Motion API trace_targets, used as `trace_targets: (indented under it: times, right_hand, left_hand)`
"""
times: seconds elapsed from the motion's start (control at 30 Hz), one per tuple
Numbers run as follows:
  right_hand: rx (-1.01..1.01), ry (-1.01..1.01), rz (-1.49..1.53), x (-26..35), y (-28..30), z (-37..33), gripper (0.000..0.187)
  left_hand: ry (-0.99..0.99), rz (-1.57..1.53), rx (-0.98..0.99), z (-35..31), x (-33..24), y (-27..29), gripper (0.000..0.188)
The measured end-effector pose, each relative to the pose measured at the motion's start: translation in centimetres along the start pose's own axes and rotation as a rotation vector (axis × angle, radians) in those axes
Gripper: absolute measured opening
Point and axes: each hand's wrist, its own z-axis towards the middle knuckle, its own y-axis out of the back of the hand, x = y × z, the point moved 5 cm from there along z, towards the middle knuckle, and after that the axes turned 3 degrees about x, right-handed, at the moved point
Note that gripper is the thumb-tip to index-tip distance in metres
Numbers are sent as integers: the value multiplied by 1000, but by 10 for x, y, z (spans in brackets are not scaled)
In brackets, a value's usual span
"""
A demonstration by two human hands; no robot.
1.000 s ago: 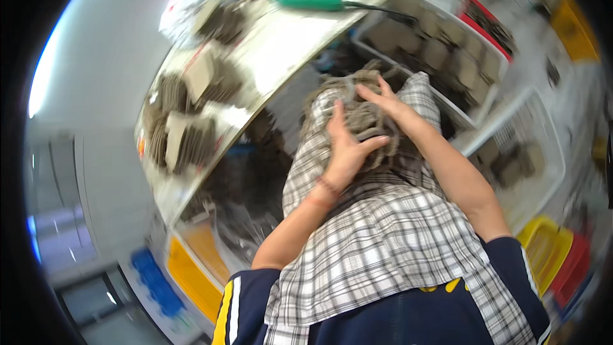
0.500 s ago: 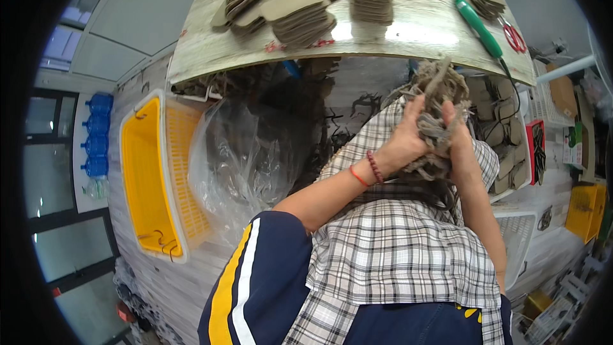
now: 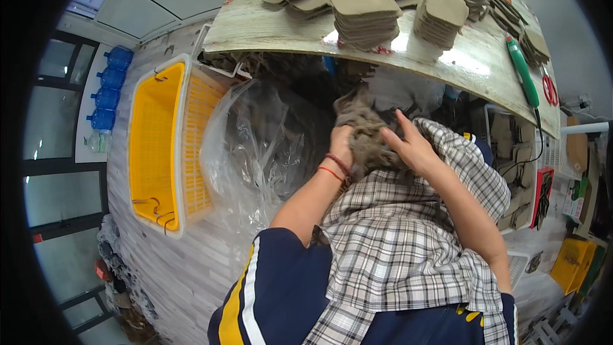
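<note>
A tangled bundle of grey-brown fabric scraps (image 3: 365, 137) is held over my lap, just below the table's front edge. My left hand (image 3: 341, 147) is closed around its left side, with the fingertips hidden behind it. On the right, my right hand (image 3: 414, 147) has its fingers stretched and apart. One digit reaches to the bundle's side; whether it presses there I cannot make out. A plaid apron (image 3: 396, 236) covers my lap beneath both hands. Left of the bundle stands a large clear plastic bag (image 3: 246, 153) with dark contents.
Stacks of brown rounded pads (image 3: 365, 16), a green corded tool (image 3: 522, 71) and red-handled scissors (image 3: 550, 88) lie on the table (image 3: 274, 32). A yellow-lined basket (image 3: 181, 172) stands left. At right, a white crate (image 3: 495, 118) holds more pads, beside a red box (image 3: 543, 197).
The bundle and both hands have moved left, towards the plastic bag. My right hand has come off its grip and spread its fingers. The whole view has shifted too.
</note>
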Motion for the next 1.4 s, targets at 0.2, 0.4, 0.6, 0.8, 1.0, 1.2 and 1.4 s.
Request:
trace_targets:
  times: [0.2, 0.4, 0.6, 0.8, 1.0, 1.2, 1.4]
  right_hand:
    - [-377, 75, 545, -49, 58, -105, 44]
    - [-729, -103, 620, -123, 80, -194, 37]
    - [-1115, -367, -152, -214, 82, -278, 43]
    - [-1299, -537, 181, -304, 46, -240, 36]
    - [-1624, -553, 701, -333, 69, -260, 24]
    - [-1497, -691, 743, -384, -17, -288, 30]
    - [-1820, -610, 1716, -453, -81, -376, 18]
  left_hand:
    - [-28, -624, 623, 99, -92, 139, 36]
    - [-209, 464, -57, 186, -231, 154, 54]
    - [-327, 182, -623, 170, -211, 193, 42]
    - [110, 788, -86, 139, -11, 73, 33]
    - [183, 1001, 723, 64, 91, -170, 12]
    - [-391, 1182, 824, 55, 98, -268, 21]
    - [-549, 1641, 824, 49, 108, -333, 35]
